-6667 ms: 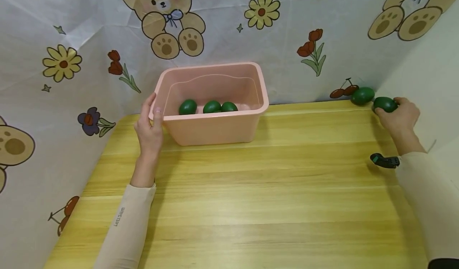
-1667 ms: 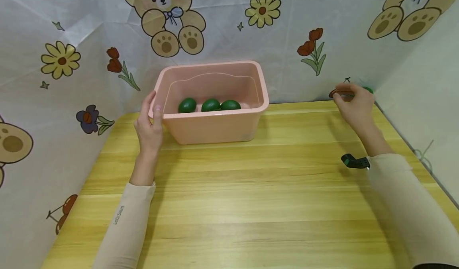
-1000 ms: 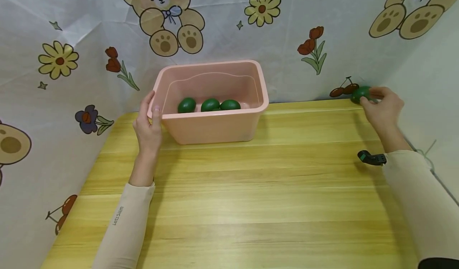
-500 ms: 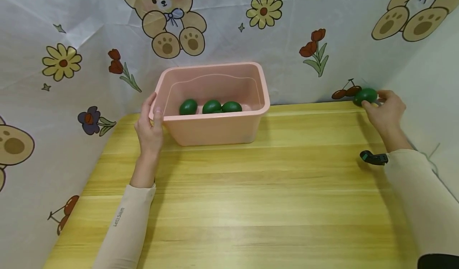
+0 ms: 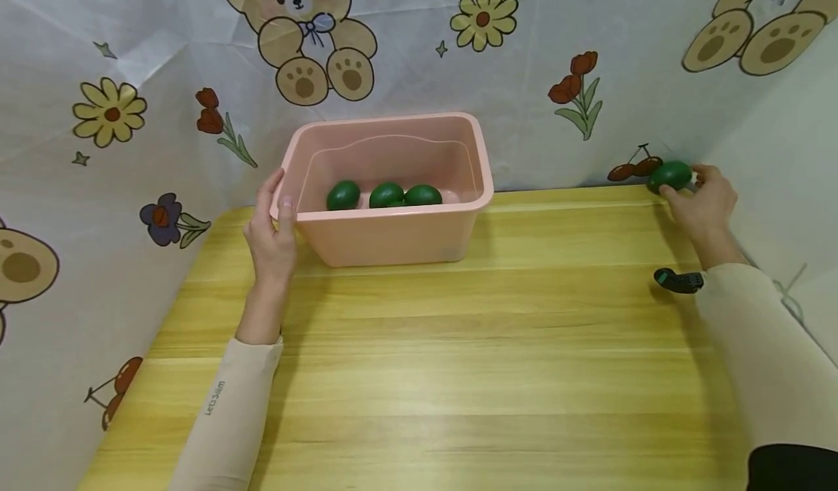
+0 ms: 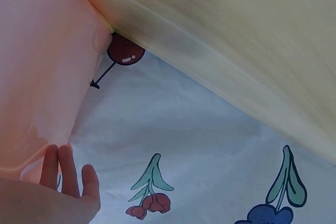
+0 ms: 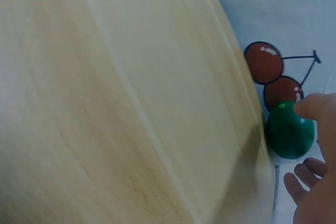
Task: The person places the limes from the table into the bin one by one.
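A pink plastic bin (image 5: 386, 240) stands at the back of the wooden table. Inside it lie several glossy green egg-shaped objects (image 5: 343, 196), partly hidden by the front rim. My left hand (image 5: 271, 240) grips the bin's left end, thumb on the front corner and fingers outside; the left wrist view shows these fingers (image 6: 65, 166) against the pink wall. At the back right corner, another green egg-shaped object (image 5: 670, 177) sits against the backdrop. My right hand (image 5: 707, 200) pinches it from the right, with the thumb (image 7: 314, 106) on it in the right wrist view.
A white cloth (image 5: 419, 76) printed with bears and flowers hangs along the back and left. A pale wall (image 5: 799, 207) bounds the right side, with a thin cord (image 5: 792, 294) near the table edge. A black device (image 5: 678, 281) projects from the right cuff.
The right hand earlier held a second green egg-shaped object at the right, no longer there. It has since returned from the left and grasped the remaining one. The left hand stays on the bin.
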The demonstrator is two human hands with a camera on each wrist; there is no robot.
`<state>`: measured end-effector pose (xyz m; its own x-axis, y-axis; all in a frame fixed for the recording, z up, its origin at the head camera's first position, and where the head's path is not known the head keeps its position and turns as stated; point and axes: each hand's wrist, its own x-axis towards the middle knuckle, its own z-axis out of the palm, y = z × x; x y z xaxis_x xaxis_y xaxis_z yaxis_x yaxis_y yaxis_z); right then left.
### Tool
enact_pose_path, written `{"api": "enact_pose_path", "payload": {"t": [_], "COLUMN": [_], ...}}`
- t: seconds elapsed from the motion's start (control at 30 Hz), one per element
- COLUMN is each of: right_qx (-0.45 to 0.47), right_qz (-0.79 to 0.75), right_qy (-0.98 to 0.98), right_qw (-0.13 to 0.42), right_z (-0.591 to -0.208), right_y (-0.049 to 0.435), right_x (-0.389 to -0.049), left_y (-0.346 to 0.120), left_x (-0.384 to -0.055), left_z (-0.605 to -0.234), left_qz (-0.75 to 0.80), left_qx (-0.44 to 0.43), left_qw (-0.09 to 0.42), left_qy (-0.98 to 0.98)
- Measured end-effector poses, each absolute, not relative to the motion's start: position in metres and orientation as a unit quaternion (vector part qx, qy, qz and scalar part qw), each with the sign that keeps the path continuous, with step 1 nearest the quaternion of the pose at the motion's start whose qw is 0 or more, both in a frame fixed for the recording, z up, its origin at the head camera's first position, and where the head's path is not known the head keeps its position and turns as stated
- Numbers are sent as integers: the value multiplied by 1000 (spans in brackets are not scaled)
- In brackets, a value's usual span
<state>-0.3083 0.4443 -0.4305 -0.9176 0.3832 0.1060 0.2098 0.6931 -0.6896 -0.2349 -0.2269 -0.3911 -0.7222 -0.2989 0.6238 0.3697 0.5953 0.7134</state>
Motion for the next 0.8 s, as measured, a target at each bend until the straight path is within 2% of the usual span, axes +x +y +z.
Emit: {"api": "enact_pose_path", "payload": {"t": [0.8], "right_qx": [-149], "right_qz": [339], "right_qy": [-923], "right_qw": [102], "right_z": [-439], "right_y": [450], "right_x": [-329], "left_y": [-228], "left_x": [-237], "left_z": [-393], "left_qz": [-442], "left_qx": [-20], "left_qw": [368], "left_qy": [-818]}}
